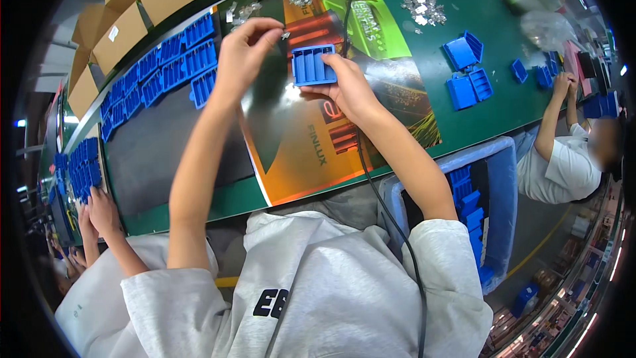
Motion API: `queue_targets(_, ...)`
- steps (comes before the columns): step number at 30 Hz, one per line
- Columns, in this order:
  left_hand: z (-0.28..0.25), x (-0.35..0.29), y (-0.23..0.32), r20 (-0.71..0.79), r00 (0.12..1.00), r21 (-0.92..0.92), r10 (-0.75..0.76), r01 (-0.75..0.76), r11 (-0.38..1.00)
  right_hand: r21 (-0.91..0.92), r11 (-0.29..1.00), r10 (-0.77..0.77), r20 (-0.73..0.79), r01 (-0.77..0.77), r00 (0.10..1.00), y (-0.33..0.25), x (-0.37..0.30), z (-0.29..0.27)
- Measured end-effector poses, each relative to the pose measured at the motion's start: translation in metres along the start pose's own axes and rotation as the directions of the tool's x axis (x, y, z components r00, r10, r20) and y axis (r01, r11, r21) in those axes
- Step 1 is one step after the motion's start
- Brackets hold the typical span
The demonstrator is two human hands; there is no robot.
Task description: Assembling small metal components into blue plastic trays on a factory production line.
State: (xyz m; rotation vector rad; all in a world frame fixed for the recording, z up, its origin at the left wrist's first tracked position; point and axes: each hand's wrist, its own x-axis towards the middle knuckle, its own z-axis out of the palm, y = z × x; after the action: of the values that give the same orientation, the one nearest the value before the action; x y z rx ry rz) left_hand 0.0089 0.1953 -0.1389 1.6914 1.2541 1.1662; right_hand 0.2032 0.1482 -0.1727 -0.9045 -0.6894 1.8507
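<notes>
The right hand (348,86) is gripping a blue ribbed tray (313,65) by its edge above the poster (311,152). The left hand (242,50) is pinching a small metal clip (285,35) just beside it.

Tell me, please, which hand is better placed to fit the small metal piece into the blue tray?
Left, probably: the left hand pinches the metal piece beside the blue tray, which the right hand grips.

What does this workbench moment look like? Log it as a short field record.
left hand: raised, fingers pinching a small metal piece
right hand: holding a blue slotted tray
surface: green table with a printed poster
left side: rows of blue trays
far edge: pile of metal pieces
others: co-workers' hands at both sides
</notes>
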Motion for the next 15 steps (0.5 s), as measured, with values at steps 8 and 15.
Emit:
queue_targets(8,0.010,-0.055,-0.022,0.000,0.962,-0.330,-0.272,0.256,0.909,-0.072,0.993,0.102,0.054,-0.098,0.993,0.010,-0.009,0.014)
queue_targets(15,0.011,-0.070,-0.020,-0.069,0.993,-0.114,-0.091,0.083,0.990,-0.148,0.984,0.113,0.061,-0.103,0.992,0.017,-0.014,0.023)
